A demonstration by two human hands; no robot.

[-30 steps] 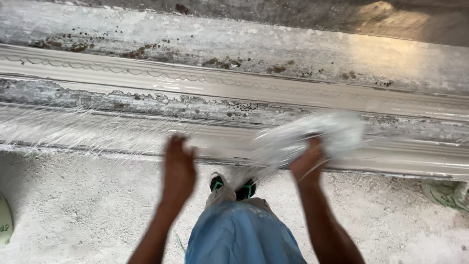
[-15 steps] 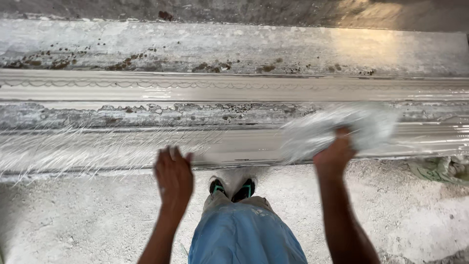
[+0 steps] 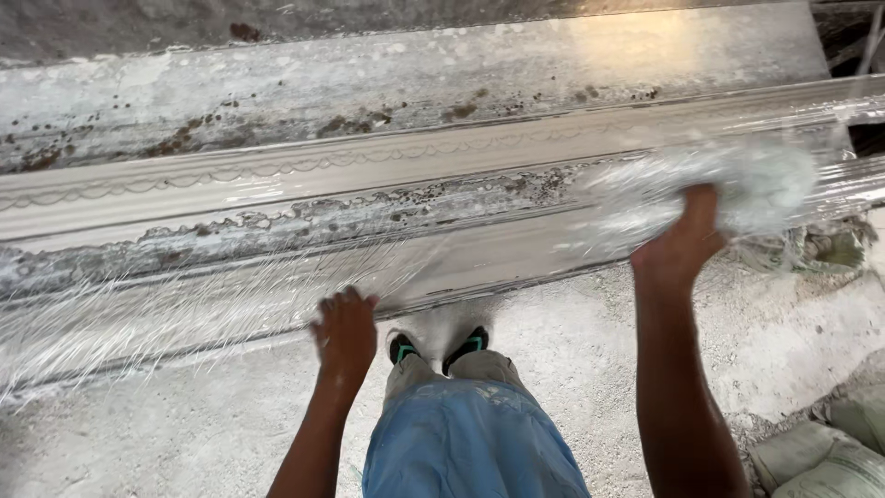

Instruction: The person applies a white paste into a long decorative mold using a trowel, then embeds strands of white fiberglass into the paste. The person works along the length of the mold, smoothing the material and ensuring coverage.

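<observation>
Right hand [image 3: 684,242] clenched on fibre bundle [image 3: 728,184] at mould [image 3: 277,184] right end; left hand [image 3: 346,330] open, spreading strands [image 3: 184,314]; fibre light, soft, wispy, best gripped bunched

bench [image 3: 277,101]: long grey moulding [image 3: 277,180] | white fibre strands [image 3: 184,314]

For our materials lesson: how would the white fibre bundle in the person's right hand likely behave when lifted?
The fibre bundle probably flops: it bulges loosely around the right hand. It seems light, carried one-handed. Likely sheds strands, like those spread over the long mould.
</observation>
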